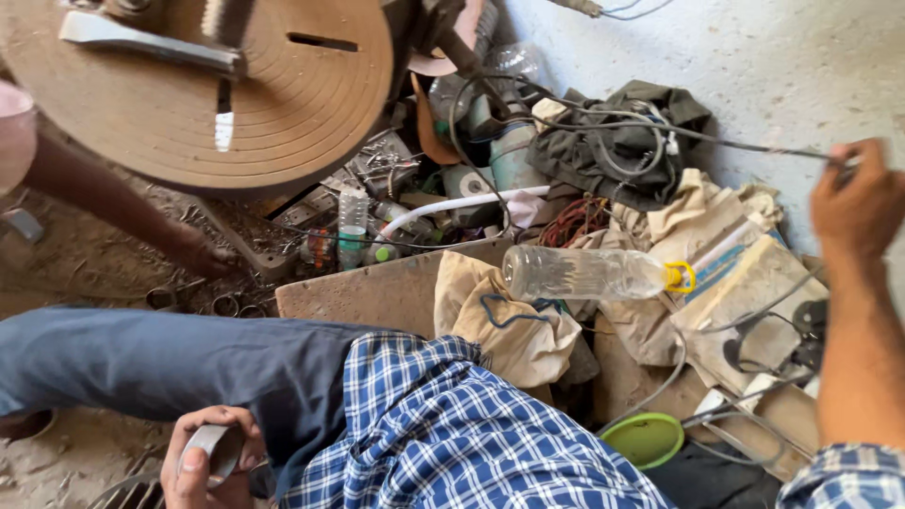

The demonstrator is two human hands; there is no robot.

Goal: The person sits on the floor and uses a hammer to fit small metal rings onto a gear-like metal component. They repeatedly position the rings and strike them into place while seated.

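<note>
Head view, looking down over lap.

L hand (203, 457): low in frame beside the knee, fingers curled round a curved grey metal strip (219, 445). Strip sits inside the grasp, thumb pressed on its outer face, upper end sticking out past the fingers. Firm hold.

R hand (856, 203): raised at right edge, well apart from L hand, fingers pinched on a thin dark wire (660, 132). Wire runs from the fingertips leftward over the clutter toward a dark cloth bundle (622, 141). Wire end itself hidden under the fingers.

Between the hands: blue checked shirt (443, 434) and blue-grey trouser leg (179, 363).

Surroundings: clear plastic bottle w/ yellow cap ring (589, 273) lying on its side on tan rags (514, 320). Green lid (644, 438) near bottom, by shirt hem. Large round grooved disc (236, 90) top left, w/ a flat metal bar across it. White tube (462, 203) in the junk pile behind.

Another person's arm (113, 203) reaches under the disc, hand on the dirt floor; not the wearer's.
</note>
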